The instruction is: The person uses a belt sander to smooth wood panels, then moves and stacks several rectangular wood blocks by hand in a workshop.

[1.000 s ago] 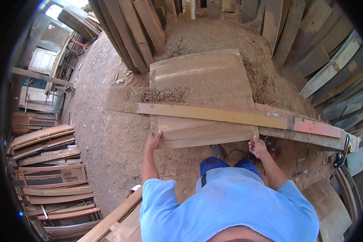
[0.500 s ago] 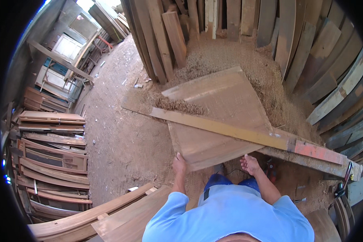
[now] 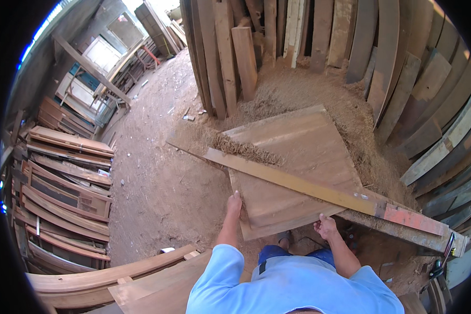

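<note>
A wide brown wooden panel point(image 3: 285, 206) lies tilted in front of me. My left hand point(image 3: 234, 203) is closed on its left edge, with the thumb on top. At the near edge, toward the right corner, my right hand point(image 3: 325, 226) pinches the panel with curled fingers; part of that grip is hidden. A long beam with a yellow and red side point(image 3: 293, 182) runs slantwise across the panel, from upper left to lower right. Curly wood shavings point(image 3: 254, 152) are heaped along the beam's far side, partly over the panel.
Upright planks point(image 3: 332, 34) lean along the far side and curve round the right. Stacked wooden frames and boards point(image 3: 68, 204) fill the left. Long mouldings point(image 3: 115, 269) lie near my left elbow. A dark clamp-like tool point(image 3: 438, 268) hangs by the beam's right end.
My left hand has slid farther up the panel's left edge. My right hand has come against the near edge. The whole view has shifted slightly.
</note>
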`<state>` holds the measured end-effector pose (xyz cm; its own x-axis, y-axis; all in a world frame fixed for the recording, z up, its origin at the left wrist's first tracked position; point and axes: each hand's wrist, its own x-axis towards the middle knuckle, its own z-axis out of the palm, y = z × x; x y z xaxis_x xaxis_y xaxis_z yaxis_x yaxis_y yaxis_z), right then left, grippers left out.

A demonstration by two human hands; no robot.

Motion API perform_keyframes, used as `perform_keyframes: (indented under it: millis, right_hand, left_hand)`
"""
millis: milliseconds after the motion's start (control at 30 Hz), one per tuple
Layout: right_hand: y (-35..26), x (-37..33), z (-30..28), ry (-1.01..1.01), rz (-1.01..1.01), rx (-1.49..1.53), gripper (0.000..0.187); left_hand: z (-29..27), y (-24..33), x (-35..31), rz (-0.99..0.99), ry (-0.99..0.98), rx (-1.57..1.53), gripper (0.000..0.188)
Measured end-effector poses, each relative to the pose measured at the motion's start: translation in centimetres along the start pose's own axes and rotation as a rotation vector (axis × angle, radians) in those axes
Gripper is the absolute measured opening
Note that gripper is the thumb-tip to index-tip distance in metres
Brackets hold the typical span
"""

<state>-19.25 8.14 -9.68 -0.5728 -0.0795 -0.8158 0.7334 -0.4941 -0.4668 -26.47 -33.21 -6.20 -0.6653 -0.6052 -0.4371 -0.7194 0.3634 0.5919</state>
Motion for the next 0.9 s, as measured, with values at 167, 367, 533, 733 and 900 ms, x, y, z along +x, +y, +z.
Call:
perform_keyframes:
  millis: [167, 367, 533, 733, 900]
  right_hand:
    - [0.0, 1.2, -1.7, 0.023, -0.043, 0.075, 0.018]
    - [-2.3, 0.3, -7.6, 0.161, -0.072, 0.021, 0.023]
    - [-2.9, -2.5, -11.0, 0.132, -0.016, -0.175, 0.027]
    - [-0.1, -3.9, -9.8, -0.011, 0.031, -0.215, 0.032]
    - [1.6, -3.9, -6.7, -0.005, -0.005, 0.004, 0.036]
  left_hand:
    - [1.6, 2.1, -2.5, 0.012, 0.133, 0.127, 0.062]
    - [6.3, -3.1, -11.3, -0.015, 0.192, -0.012, 0.058]
    - [9.1, -6.2, -16.2, -0.041, 0.038, -0.356, 0.052]
    - [4.1, -4.5, -5.5, -0.180, -0.124, -0.663, 0.058]
    - [3.0, 2.6, -0.5, -0.231, -0.048, -0.683, 0.053]
